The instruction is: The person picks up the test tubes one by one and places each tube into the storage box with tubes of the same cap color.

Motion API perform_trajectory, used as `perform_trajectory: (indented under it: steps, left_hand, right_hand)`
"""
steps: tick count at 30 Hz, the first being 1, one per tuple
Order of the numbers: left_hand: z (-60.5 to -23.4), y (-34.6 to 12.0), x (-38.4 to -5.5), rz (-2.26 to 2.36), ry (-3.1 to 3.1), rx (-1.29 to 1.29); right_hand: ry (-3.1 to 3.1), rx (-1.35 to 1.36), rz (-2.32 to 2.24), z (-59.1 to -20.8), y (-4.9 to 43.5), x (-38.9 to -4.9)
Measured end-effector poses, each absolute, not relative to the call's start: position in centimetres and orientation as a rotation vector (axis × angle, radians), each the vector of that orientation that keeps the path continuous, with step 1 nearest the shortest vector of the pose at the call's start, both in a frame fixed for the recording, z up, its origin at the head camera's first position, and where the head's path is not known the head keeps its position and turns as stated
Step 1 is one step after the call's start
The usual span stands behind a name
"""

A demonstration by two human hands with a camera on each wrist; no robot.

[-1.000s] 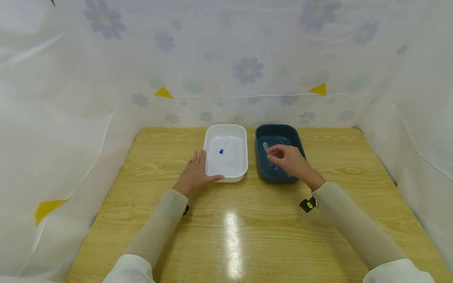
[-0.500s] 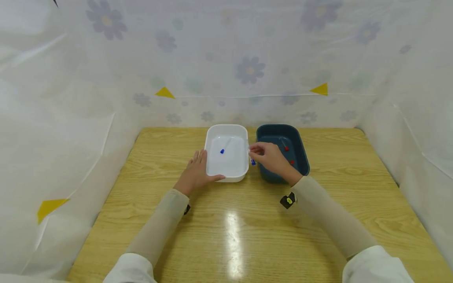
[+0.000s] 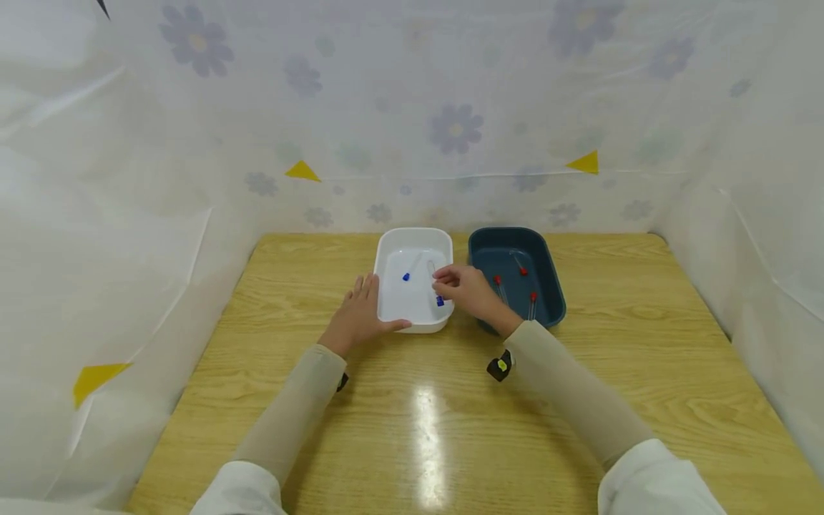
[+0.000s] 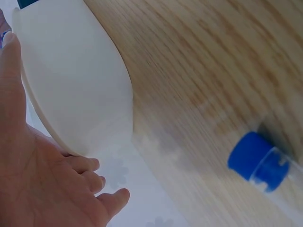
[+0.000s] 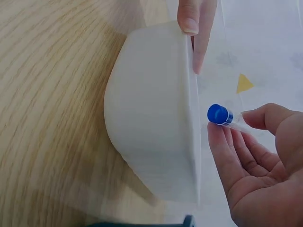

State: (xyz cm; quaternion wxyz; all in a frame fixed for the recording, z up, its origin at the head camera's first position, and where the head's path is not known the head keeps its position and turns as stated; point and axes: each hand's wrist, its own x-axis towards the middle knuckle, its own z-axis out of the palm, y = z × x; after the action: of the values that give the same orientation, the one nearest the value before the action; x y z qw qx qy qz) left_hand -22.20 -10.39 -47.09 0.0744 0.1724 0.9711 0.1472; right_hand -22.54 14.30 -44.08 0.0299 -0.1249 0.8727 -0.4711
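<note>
My right hand [image 3: 465, 287] pinches a clear, blue-capped test tube [image 5: 220, 115] between thumb and fingers, over the right side of the white tray [image 3: 415, 324]. The cap points toward me. My left hand [image 3: 356, 315] rests against the tray's left rim with fingers spread and thumb along the near edge. A second blue-capped tube [image 3: 407, 276] lies inside the white tray. To the right, a dark blue tray [image 3: 558, 297] holds several red-capped tubes [image 3: 523, 271], partly hidden by my right hand and wrist.
Both trays stand side by side toward the back of the wooden table [image 3: 360, 429]. Close to the left wrist camera lies another blue-capped tube [image 4: 258, 161] on the wood. A flowered sheet [image 3: 386, 107] encloses the table at back and sides.
My right hand has carried the blue-capped test tube leftward, from over the dark tray to over the white one. More red-capped tubes show in the dark tray. The left hand stays put.
</note>
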Motion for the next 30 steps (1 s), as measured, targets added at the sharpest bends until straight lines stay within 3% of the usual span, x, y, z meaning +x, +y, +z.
perform_trajectory:
  steps: [30]
  left_hand:
    - [-47.3, -11.7, -22.1, 0.430, 2.945, 0.519]
  right_hand:
    - [2.378, -0.232, -1.481, -46.9, 7.0, -25.2]
